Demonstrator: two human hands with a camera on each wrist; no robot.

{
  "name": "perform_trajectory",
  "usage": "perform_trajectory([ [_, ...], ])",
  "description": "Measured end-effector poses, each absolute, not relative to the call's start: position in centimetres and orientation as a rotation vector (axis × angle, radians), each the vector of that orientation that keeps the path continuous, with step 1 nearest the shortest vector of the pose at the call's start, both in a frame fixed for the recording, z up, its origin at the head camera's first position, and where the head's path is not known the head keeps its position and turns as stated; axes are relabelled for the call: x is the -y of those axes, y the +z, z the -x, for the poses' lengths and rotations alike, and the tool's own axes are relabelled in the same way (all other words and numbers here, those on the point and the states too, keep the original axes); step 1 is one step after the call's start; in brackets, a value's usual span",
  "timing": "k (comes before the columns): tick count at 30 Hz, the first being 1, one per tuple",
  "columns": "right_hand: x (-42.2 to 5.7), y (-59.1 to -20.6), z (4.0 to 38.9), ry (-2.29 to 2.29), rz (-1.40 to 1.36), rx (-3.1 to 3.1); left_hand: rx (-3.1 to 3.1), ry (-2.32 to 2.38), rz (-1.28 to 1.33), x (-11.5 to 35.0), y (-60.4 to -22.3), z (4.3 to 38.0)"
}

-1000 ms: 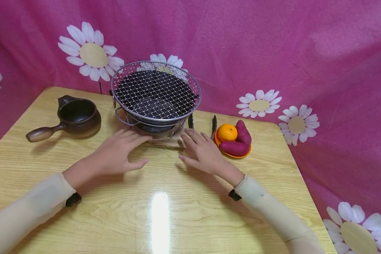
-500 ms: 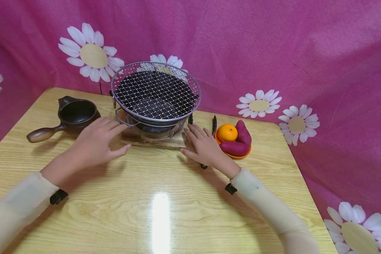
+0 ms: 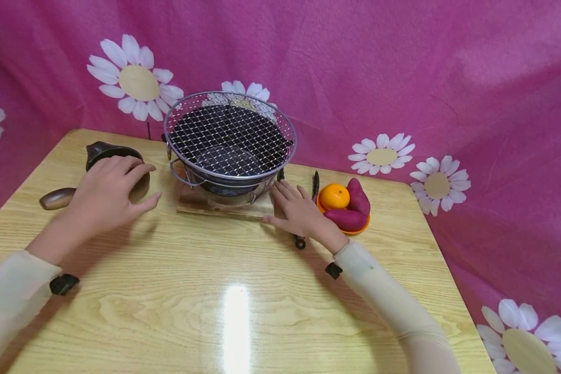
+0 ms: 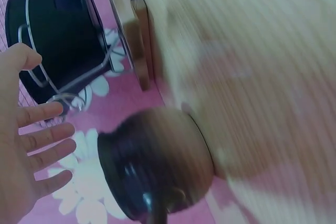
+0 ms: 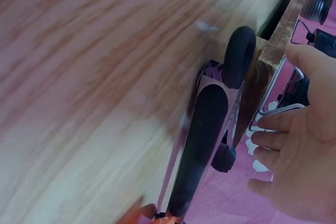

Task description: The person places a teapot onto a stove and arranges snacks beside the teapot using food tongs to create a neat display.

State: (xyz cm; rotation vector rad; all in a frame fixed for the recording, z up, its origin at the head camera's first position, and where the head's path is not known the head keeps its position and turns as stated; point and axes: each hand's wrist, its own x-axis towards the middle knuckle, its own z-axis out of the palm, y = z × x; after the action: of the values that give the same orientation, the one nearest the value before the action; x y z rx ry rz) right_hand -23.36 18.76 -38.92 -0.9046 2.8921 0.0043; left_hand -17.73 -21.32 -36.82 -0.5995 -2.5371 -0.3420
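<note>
My left hand point(image 3: 105, 197), fingers apart, hovers in front of a dark brown saucepan point(image 3: 142, 189) with a side handle point(image 3: 58, 198) and a pouring lip. In the left wrist view a gap shows between that hand and the saucepan point(image 4: 163, 161). Extended fingers mark my right hand point(image 3: 299, 210), which is over black-handled tongs point(image 3: 300, 242) by the right end of a wooden board point(image 3: 224, 212). The right wrist view shows the tongs point(image 5: 202, 140) apart from the palm. On the board stands a round tabletop grill point(image 3: 229, 179) topped by a wire mesh point(image 3: 229, 135).
An orange plate point(image 3: 352, 231) at the right bears an orange point(image 3: 334, 196) and purple sweet potatoes point(image 3: 346, 219). A pink daisy-print cloth point(image 3: 327, 78) hangs behind the wooden table point(image 3: 177, 301).
My left hand has moved left from the front of the grill to the saucepan. The right hand has shifted slightly, uncovering the ring end of the tongs.
</note>
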Motion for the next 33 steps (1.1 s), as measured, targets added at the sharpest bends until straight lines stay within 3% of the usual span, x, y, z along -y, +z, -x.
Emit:
perform_trajectory([
  [11,-18.4,-39.1,23.7,-0.039,0.920,-2.867,2.657,-0.235,0.397,24.1,-37.1,17.8],
  [33,-18.5,-38.7,24.2,-0.130,0.928,-2.863,2.818,0.016,0.252,26.4,-37.2,17.7],
])
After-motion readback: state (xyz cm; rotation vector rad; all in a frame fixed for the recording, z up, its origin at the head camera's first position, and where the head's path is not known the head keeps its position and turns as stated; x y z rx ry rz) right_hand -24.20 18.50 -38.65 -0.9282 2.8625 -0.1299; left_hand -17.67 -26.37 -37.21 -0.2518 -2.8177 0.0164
